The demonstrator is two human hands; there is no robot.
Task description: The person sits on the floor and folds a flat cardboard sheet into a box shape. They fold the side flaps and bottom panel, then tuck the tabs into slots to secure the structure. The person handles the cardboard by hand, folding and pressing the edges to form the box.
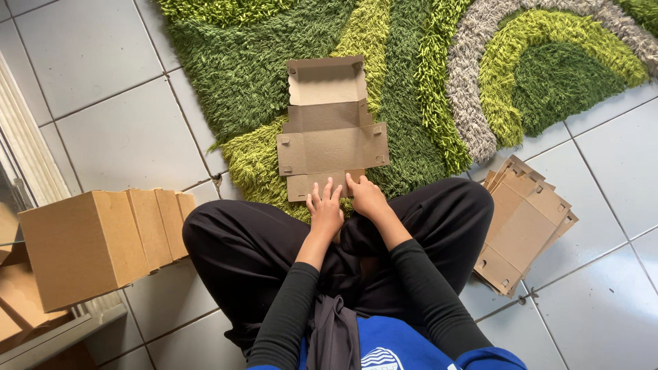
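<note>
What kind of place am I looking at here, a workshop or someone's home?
Most likely a room in a home, used for hand work on the floor. The person sits cross-legged on a tiled floor at the edge of a shaggy green rug, with a flat cardboard blank spread on the rug and no workbench in view.

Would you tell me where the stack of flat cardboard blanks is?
In the head view, the stack of flat blanks lies on the tiled floor, by the person's right knee.
</note>
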